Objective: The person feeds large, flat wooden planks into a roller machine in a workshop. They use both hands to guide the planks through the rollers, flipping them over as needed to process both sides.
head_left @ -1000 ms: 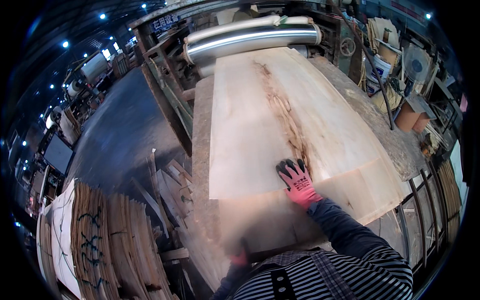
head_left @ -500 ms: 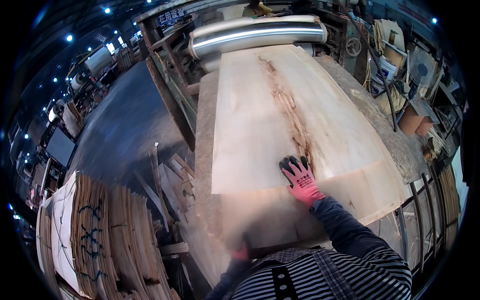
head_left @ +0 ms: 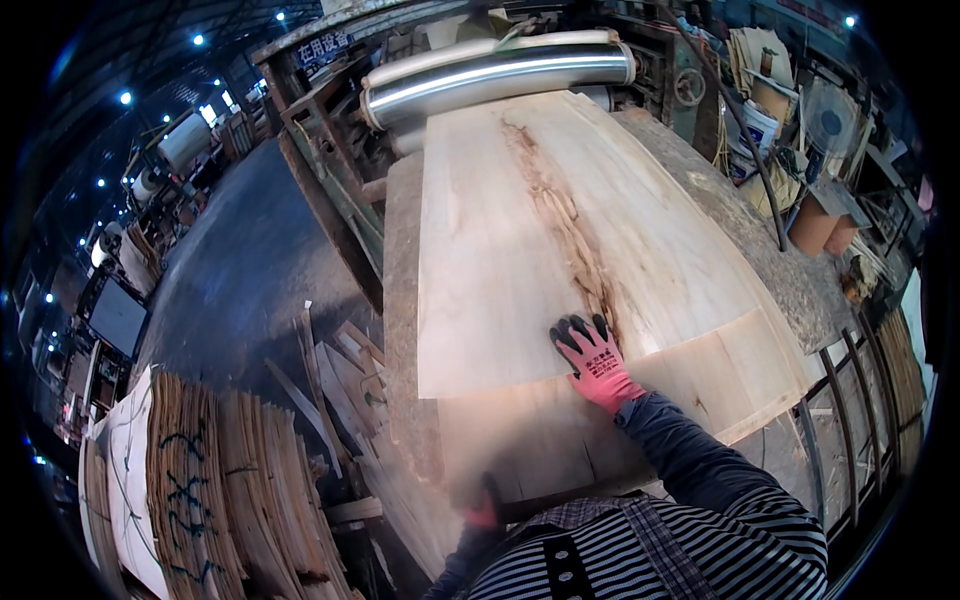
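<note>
A pale wood veneer sheet (head_left: 480, 250) lies lengthwise before me, with a brown cracked streak (head_left: 560, 205) down its middle. Pressed flat on its near part is my right hand (head_left: 597, 368), in a pink glove with black fingertips. Its fingers are spread and hold nothing. Beneath this sheet another veneer sheet (head_left: 540, 425) sticks out toward me. At the near left corner of the lower sheet is my left hand (head_left: 484, 510), gloved the same way. It is dim and blurred, so its fingers cannot be made out.
A shiny metal roller (head_left: 500, 82) spans the far end of the sheets. A worn table (head_left: 405, 240) lies under them. Stacked veneer (head_left: 225, 480) stands at the lower left, with loose wood scraps (head_left: 345, 365) beside it. Metal bars (head_left: 860, 410) rise at the right.
The whole view has shifted slightly, with the roller now a little farther left. My right hand stays flat on the sheet, and my left hand remains near the corner.
</note>
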`<state>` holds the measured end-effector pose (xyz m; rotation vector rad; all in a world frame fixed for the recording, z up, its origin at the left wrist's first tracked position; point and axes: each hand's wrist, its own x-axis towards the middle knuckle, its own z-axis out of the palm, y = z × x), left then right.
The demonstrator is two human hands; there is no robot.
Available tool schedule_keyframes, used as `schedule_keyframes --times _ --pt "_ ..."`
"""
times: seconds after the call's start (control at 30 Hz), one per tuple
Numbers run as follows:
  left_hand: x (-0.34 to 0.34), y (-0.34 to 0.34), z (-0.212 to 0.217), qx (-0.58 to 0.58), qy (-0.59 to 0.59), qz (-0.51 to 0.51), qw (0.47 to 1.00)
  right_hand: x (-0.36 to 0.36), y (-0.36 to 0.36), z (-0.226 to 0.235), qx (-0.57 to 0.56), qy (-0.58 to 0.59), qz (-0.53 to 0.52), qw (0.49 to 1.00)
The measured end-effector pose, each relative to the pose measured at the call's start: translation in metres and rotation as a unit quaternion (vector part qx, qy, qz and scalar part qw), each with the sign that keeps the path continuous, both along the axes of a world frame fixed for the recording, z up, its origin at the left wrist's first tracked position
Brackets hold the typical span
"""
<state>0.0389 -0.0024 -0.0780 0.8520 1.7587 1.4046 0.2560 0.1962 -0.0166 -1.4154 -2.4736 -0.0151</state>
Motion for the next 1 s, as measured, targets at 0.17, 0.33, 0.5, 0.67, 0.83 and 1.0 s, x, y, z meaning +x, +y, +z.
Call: schedule_keyframes --times 0.17,0.33,0.5,0.67,0.83,1.0 --pt "0.005 0.000 0.015 -0.028 0.024 -0.005 0.999 0.001 -0.001 0.001 0.013 -0.004 0.000 1.000" --pt "0.008 0.001 0.023 -0.042 0.042 -0.007 0.998 0.001 -0.001 0.003 0.011 -0.001 0.002 1.000" --pt "0.003 -0.001 0.004 -0.032 0.060 -0.008 0.998 0.001 -0.001 0.004 0.002 0.001 0.006 1.000" --pt "-0.001 -0.001 -0.006 -0.029 0.079 -0.006 0.996 0.001 -0.002 0.005 0.000 0.002 0.004 1.000" --pt "0.001 0.000 0.001 -0.027 0.104 -0.001 0.994 0.002 -0.002 0.004 -0.001 0.009 0.005 1.000" --pt "-0.002 -0.003 -0.013 -0.036 0.097 -0.002 0.995 0.001 -0.002 0.004 0.009 0.011 0.008 1.000"
